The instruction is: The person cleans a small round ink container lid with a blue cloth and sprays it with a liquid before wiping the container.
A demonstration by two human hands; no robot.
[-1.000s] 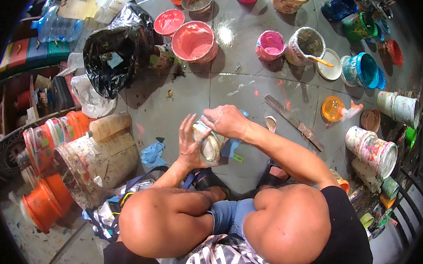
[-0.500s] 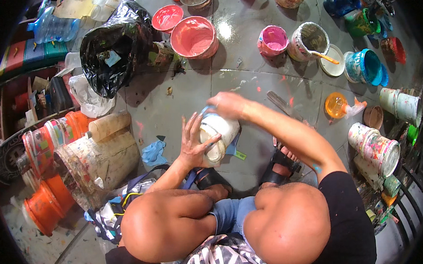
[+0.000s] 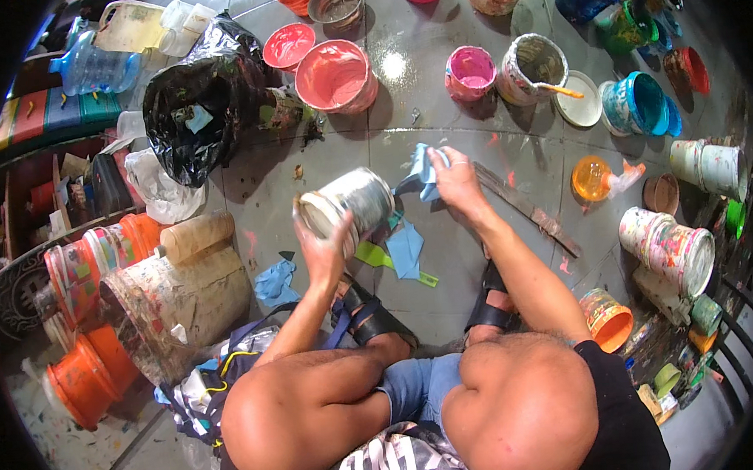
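Note:
My left hand (image 3: 324,248) is wrapped round the bottom end of a whitish, paint-smeared tin can (image 3: 359,195), which lies tilted on its side, its pale end toward me. My right hand (image 3: 459,180) pinches a crumpled light-blue cloth (image 3: 424,171) just right of the can, apart from it. Under and beside the can, a second light-blue piece (image 3: 406,250) lies on the floor, partly over a lime-green flat tool (image 3: 373,255). To the right of my right hand lies a long, stained metal blade (image 3: 533,214).
Paint pots surround me: a coral-red bucket (image 3: 336,77), a pink pot (image 3: 470,73), and a grey-lined bucket (image 3: 534,69) with an orange-handled stick. A black rubbish bag (image 3: 208,99) stands at the far left, a large stained bucket (image 3: 180,309) nearer. An orange bottle (image 3: 591,179) lies right.
My right hand has moved right, away from the can, carrying the blue cloth. The can has shifted left and tipped in my left hand, uncovering the blue piece and green tool below.

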